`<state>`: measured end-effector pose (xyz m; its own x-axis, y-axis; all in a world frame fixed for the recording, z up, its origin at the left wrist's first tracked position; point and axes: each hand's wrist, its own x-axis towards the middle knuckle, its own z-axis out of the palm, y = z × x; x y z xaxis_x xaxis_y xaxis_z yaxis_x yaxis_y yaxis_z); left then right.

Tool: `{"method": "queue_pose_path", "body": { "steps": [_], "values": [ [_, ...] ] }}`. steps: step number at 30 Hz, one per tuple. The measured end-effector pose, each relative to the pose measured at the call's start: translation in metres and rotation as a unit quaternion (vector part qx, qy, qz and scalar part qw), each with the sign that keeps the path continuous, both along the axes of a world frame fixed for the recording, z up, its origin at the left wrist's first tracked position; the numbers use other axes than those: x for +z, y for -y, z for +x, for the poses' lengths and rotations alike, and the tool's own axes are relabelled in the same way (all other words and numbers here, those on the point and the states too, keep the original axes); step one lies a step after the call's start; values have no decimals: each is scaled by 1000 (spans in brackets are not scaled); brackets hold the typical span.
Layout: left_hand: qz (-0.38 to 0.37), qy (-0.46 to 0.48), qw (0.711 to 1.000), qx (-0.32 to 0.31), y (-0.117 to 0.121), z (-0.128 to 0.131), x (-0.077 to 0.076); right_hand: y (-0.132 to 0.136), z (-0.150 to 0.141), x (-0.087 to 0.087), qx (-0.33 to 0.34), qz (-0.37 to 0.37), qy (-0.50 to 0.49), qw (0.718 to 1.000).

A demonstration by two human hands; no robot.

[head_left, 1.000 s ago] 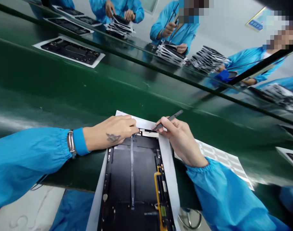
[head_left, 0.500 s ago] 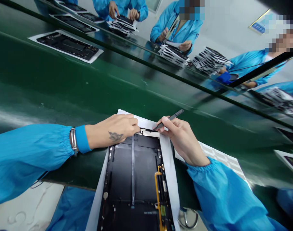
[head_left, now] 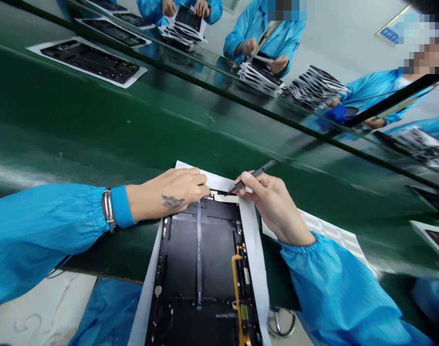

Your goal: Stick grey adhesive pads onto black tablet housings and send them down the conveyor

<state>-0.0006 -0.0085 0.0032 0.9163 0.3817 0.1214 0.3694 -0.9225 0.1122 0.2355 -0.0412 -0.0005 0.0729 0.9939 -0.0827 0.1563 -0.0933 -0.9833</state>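
An opened black tablet housing lies lengthwise before me on a sheet of white paper. An orange flex cable runs along its right side, a grey one down the middle. At its far edge sits a whitish strip. My left hand rests on the far left corner with fingers curled and pressed together beside the strip; whatever they pinch is hidden. Held like a pen in my right hand are dark tweezers, their tip at the strip.
On the green bench, another housing on paper lies far left. A sheet of pale labels is right of my right hand. Beyond a bench-long rail, co-workers in blue handle stacked housings. Another device lies far right.
My hands and the tweezers stay almost in place at the housing's far edge. The view has shifted slightly. Across the bench, a co-worker has tilted up the top housing of a stack.
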Motion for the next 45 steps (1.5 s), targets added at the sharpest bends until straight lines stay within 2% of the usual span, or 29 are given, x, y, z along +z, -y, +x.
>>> {"method": "queue_pose_path", "body": {
  "steps": [14,23,29,33,39,45],
  "values": [
    [-14,-18,1000,18,0,1,-3,0,3,-3,15,21,34,999],
    [10,-1,1000,8,-2,-1,-10,1,4,-7,36,93,162,982],
    [17,-6,1000,7,1,0,-6,11,-2,-7,-37,154,162,974],
    [17,-2,1000,9,2,2,-4,19,-12,-4,7,193,240,951],
    [24,-15,999,14,3,4,-2,21,-17,-3,50,206,244,946],
    [19,-18,1000,17,2,3,-4,24,-15,-3,85,244,270,927]
  ]
}}
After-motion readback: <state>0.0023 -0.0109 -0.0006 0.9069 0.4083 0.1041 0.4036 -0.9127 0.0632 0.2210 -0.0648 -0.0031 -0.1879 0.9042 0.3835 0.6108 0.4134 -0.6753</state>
